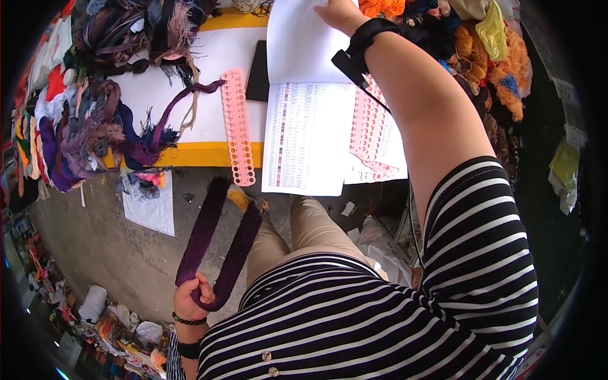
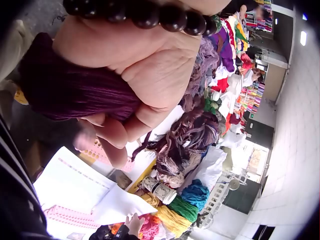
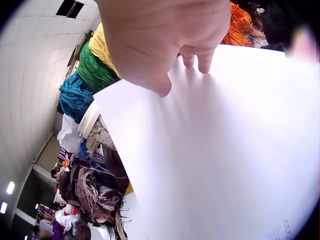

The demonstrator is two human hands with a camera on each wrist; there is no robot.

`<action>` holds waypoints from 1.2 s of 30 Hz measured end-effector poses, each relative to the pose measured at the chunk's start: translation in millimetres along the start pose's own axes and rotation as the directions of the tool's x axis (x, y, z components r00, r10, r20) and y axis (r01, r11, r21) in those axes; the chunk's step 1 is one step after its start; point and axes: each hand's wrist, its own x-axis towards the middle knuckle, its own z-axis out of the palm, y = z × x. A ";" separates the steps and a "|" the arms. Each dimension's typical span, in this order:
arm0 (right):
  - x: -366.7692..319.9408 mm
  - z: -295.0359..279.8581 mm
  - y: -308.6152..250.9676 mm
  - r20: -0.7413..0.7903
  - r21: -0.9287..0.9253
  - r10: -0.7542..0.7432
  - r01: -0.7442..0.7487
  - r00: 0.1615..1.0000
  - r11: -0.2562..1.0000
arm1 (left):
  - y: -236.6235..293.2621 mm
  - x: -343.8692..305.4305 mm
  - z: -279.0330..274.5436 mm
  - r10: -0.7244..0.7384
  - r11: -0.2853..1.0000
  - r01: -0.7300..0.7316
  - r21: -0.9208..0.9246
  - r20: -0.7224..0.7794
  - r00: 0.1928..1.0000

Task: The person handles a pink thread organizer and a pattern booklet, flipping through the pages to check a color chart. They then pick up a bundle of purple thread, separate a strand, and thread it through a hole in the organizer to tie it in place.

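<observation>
My left hand (image 1: 193, 296) grips a dark purple skein of thread (image 1: 201, 244), its fingers curled round the looped end. The skein's two strands extend forward beside my legs, below the table edge. In the left wrist view the skein (image 2: 65, 85) passes through the palm under a beaded bracelet. On the table lies a stack of printed sheets (image 1: 304, 139) with rows of text and a column of small coloured marks. Its top page (image 1: 304, 44) is folded back, blank side up. My right hand (image 3: 170, 40) rests its fingertips and thumb on that page near the far edge.
A pink holed card (image 1: 237, 126) with purple thread tied at its end lies left of the sheets. Beside it is a black flat object (image 1: 258, 73). More pink cards (image 1: 373, 133) lie right. Dark yarn (image 1: 114, 38) heaps up left, orange yarn (image 1: 506, 63) right.
</observation>
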 end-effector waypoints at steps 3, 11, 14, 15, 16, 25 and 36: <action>-15.3 3.7 -1.8 0.155 0.341 0.111 -0.159 0.982 0.927 | 3.5 2.3 2.5 0.005 1.000 -0.005 0.016 0.021 1.000; -117.1 -38.6 -12.1 -0.293 0.362 -0.038 0.148 0.955 0.920 | 15.7 14.2 9.4 -0.037 0.999 0.035 0.033 0.054 0.998; -195.9 -62.4 -26.0 -0.105 0.436 -0.061 0.101 0.993 0.894 | 20.5 17.1 13.9 -0.059 0.998 0.057 0.040 0.053 0.997; -221.2 -62.3 -28.6 -0.010 0.436 -0.093 0.088 0.996 0.895 | 21.3 17.9 14.5 -0.059 0.997 0.056 0.051 0.065 0.996; -244.7 -59.3 -30.9 0.084 0.436 -0.123 0.074 0.989 0.897 | 22.2 19.5 14.8 -0.060 0.997 0.056 0.062 0.077 0.995; -330.3 -37.3 -83.8 0.358 0.310 -0.030 -0.088 0.933 0.947 | 28.1 23.1 20.0 -0.082 0.992 0.075 0.101 0.073 0.994; -311.3 -20.7 -102.4 0.424 0.186 0.038 -0.128 0.905 0.974 | 26.5 20.1 12.8 -0.045 0.994 0.035 0.104 0.099 0.994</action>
